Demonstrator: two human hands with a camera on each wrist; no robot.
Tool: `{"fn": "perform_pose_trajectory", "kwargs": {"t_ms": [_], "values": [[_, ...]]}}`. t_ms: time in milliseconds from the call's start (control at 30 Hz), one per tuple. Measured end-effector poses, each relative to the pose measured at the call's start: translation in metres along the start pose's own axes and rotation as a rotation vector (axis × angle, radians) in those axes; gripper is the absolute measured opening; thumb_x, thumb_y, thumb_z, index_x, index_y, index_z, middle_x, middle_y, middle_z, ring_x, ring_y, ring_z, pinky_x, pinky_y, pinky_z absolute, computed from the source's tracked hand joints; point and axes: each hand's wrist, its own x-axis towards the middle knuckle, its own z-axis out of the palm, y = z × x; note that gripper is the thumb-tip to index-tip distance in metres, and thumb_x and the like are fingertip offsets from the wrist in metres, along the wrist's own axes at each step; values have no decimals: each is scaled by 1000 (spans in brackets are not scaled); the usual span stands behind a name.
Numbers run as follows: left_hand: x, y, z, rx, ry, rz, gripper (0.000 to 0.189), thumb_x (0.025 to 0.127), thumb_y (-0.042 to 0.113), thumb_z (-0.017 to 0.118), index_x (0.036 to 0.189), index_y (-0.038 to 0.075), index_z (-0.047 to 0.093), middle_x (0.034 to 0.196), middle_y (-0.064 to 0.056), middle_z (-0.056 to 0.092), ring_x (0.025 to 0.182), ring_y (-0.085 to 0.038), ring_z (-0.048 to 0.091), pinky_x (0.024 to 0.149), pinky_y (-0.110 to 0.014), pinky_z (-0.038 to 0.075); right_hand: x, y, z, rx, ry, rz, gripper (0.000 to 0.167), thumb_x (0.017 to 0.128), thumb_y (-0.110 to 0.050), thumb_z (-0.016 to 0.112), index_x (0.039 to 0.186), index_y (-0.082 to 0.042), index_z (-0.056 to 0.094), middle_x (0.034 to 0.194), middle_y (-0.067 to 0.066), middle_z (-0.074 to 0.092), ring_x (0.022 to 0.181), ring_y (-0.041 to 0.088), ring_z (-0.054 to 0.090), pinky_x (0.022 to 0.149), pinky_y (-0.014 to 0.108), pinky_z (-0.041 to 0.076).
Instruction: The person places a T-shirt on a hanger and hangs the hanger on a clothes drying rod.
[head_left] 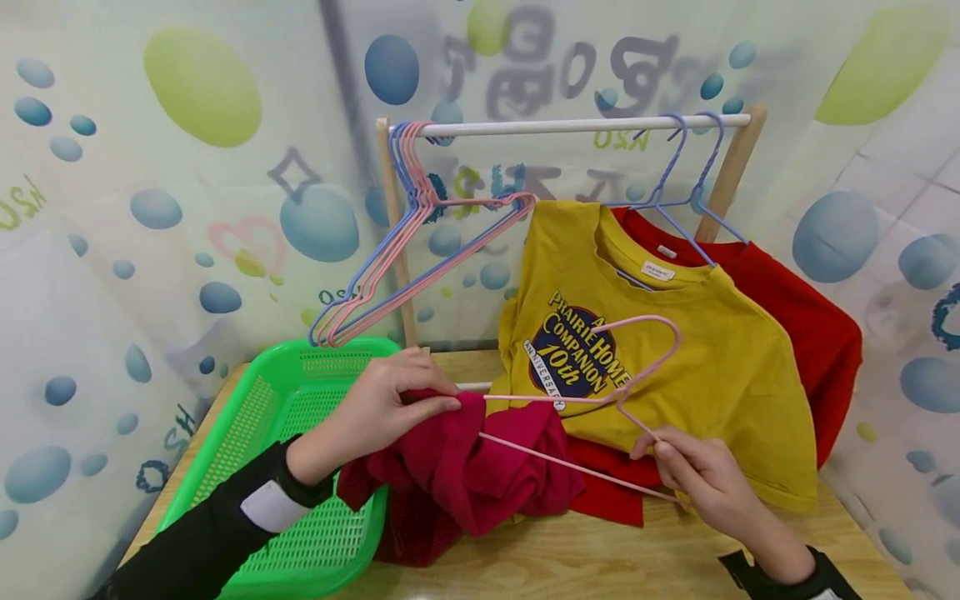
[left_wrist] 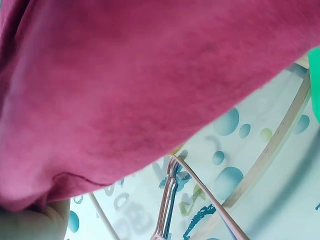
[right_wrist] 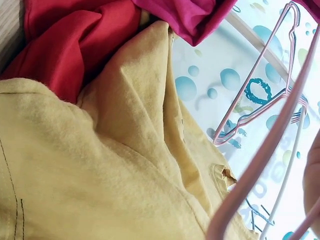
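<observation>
In the head view my left hand [head_left: 390, 400] grips a crimson garment [head_left: 465, 467], thumb on top of the cloth. One end of a pink hanger [head_left: 577, 460] runs into that cloth, its hook pointing up and left. My right hand [head_left: 705, 475] pinches the hanger's right arm near the corner. The garment hangs bunched below the left hand, over the green basket's edge and the table. In the left wrist view the crimson cloth [left_wrist: 150, 90] fills most of the picture. The right wrist view shows the hanger's pink bar [right_wrist: 265, 155] close up.
A green basket [head_left: 262, 417] stands at the left on the wooden table [head_left: 570, 567]. Behind is a rack with a white rail [head_left: 555, 127]. Several pink and blue hangers [head_left: 405, 225] hang at its left, a yellow T-shirt [head_left: 720, 358] and a red shirt [head_left: 817, 333] at its right.
</observation>
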Motion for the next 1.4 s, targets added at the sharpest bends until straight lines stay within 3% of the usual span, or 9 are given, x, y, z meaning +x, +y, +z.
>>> {"fn": "perform_pose_trajectory", "kwargs": {"t_ms": [233,467,667,1200,1400], "values": [[-2,1,5,16,-28,25,9,87,5,77,95,10,77,89,-1,77,80,-9,69,70,-22,55,2,0,0,-52,3,-12,39,94,22,45,100,-11,65,56,-5,37,49,-5,34,49,11,32],[-2,1,10,145,-3,89,9,85,8,80,94,11,77,87,0,76,82,-10,71,72,-24,56,4,-2,1,-114,-24,24,35,93,20,47,97,-11,64,56,-7,40,53,-11,33,50,10,32],[0,2,15,188,-16,110,7,87,12,79,94,14,77,88,3,76,84,-9,70,74,-25,56,10,-4,7,-117,-63,-2,40,94,18,50,100,-19,64,52,-8,40,53,-15,33,48,9,32],[3,1,17,162,-35,91,10,89,10,77,98,12,78,90,2,77,84,-10,70,72,-24,55,21,-4,18,-57,-76,-68,32,94,16,52,101,-13,64,52,-6,39,50,-11,32,46,9,28],[3,-1,19,112,-42,78,10,90,9,76,99,11,78,91,1,77,85,-11,71,74,-24,55,26,-7,24,-61,-83,-50,34,95,15,53,101,-16,64,52,-6,38,51,-13,31,46,9,29]]}}
